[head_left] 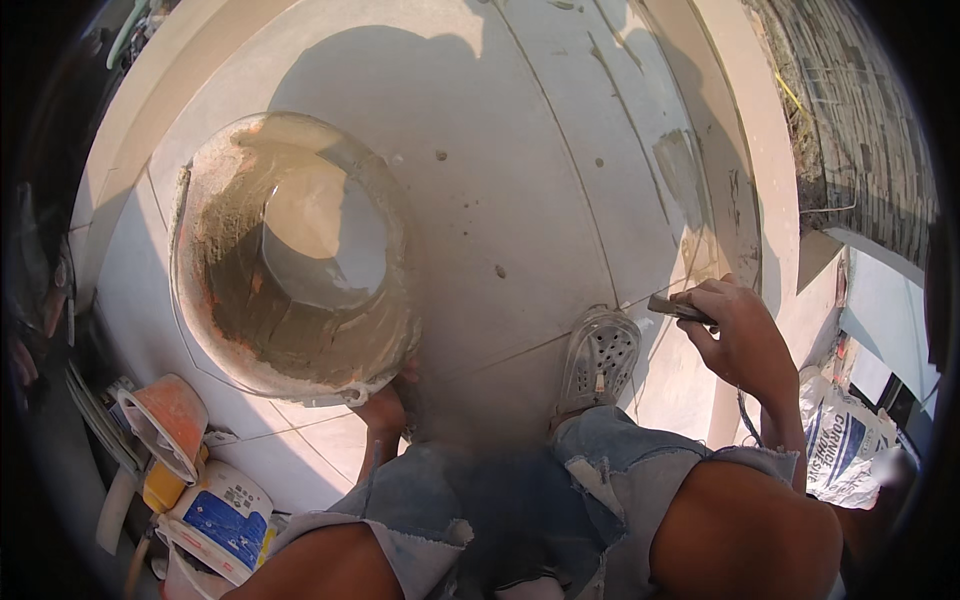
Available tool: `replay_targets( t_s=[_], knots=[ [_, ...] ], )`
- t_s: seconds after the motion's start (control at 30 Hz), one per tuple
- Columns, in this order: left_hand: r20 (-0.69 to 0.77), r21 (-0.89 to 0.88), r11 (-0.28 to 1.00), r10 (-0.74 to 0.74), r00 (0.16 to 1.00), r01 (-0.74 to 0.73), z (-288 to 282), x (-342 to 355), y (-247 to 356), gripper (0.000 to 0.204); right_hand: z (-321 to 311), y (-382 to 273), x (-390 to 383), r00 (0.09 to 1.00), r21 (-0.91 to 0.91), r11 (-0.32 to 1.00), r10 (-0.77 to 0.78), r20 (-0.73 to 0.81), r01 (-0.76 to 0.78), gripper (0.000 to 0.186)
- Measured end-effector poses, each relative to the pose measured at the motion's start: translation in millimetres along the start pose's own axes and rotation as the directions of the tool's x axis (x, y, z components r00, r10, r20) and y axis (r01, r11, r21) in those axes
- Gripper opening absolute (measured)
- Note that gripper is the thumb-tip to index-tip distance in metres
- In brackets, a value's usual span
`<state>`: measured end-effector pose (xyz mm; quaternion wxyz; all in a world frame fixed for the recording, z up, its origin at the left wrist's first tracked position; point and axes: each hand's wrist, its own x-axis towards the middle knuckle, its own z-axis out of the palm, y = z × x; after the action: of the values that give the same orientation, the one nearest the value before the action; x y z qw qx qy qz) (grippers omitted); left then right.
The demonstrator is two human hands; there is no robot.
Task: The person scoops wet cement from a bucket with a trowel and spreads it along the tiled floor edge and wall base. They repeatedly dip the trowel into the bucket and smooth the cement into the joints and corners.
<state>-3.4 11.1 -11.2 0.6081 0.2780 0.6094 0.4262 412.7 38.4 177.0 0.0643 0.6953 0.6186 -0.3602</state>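
Observation:
A large mortar-caked bucket (pixel 225 350) stands on the tiles at my left, its inner wall smeared with grey-brown paste. Pale liquid (pixel 345 250) with a bright sunlit patch lies inside it. My left hand (pixel 404 378) reaches to the near right side of the bucket, below the rim; the bucket hides most of its fingers. Off to the right, my right hand (pixel 738 325) is closed around a short grey, dirt-coated tool (pixel 672 308). The tool's blunt end points left, and its exact kind does not show. Nothing else touches that hand.
My clog (pixel 603 350) rests on pale floor tiles (pixel 490 200) with scattered mortar crumbs. An orange tub (pixel 180 420) and a white-and-blue jug (pixel 225 515) stand at lower left. A printed white sack (pixel 845 445) lies at right, below a rough wall (pixel 865 130). A raised ledge (pixel 745 110) borders the floor.

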Motion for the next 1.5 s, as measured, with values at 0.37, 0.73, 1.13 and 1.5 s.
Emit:
replay_targets(
  t_s=[0.37, 0.73, 1.13, 1.5],
  knots=[
    [0.306, -0.241, 0.967, -0.003, 0.952, 0.080, -17.4, -32.9, 76.3, 0.061, 15.2, -99.7, 77.4, 0.743, 0.500, 0.551, -0.529, -0.409, 0.668, 0.030],
    [0.268, -0.306, 0.945, -0.034, 0.963, 0.119, 10.1, -26.7, 87.8, 0.064, 62.0, -128.1, 132.3, 0.180, -0.272, 0.434, -0.753, -0.633, 0.859, 0.032],
    [0.215, -0.344, 0.938, 0.041, 0.976, 0.036, 15.6, -26.1, 84.2, 0.063, 24.6, -117.7, 175.9, 0.210, -0.182, 0.329, -0.854, -0.477, 0.926, 0.032],
    [0.221, -0.193, 0.981, 0.033, 0.975, 0.010, 3.2, -24.0, 75.7, 0.063, 57.8, 1.3, 91.0, 0.627, -0.097, 0.771, -0.577, -0.523, 0.629, 0.034]
  ],
)
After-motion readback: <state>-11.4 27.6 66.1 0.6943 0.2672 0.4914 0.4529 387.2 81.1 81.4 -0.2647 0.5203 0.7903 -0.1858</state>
